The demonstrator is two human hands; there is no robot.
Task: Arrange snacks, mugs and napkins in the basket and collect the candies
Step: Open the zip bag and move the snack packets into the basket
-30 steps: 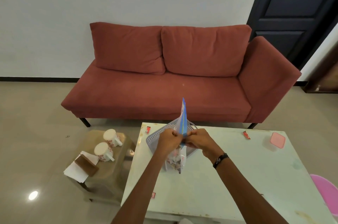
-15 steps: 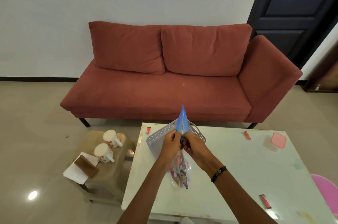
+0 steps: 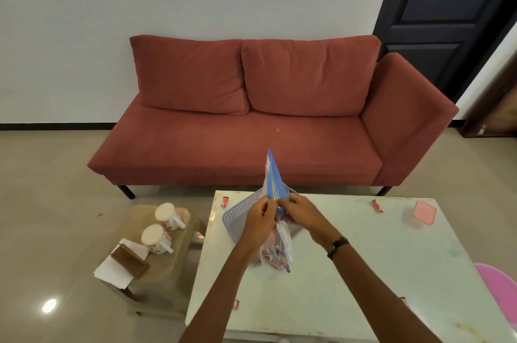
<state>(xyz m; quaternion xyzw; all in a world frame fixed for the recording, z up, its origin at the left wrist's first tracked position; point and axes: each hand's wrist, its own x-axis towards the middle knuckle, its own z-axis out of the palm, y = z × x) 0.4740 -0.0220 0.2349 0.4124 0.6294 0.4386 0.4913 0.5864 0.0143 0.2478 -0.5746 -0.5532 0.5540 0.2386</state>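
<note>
Snack bag (image 3: 275, 247) hangs upright over the worktop (image 3: 363, 258), long axis vertical, blue top pointing up, pinched by left hand (image 3: 258, 219) and right hand (image 3: 302, 212)

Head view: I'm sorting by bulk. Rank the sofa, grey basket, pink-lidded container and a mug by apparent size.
1. sofa
2. grey basket, partly hidden by the hands
3. pink-lidded container and mug: look alike, so unranked.

We see the left hand (image 3: 258, 219) and right hand (image 3: 300, 212) pinching the blue top of a clear snack bag (image 3: 275, 251) above the grey basket (image 3: 240, 212) on the pale table (image 3: 363, 272). Two mugs (image 3: 161, 228) and napkins (image 3: 116, 271) sit on the stool (image 3: 167, 264) left, and candies (image 3: 377, 205) lie scattered on the table.
</note>
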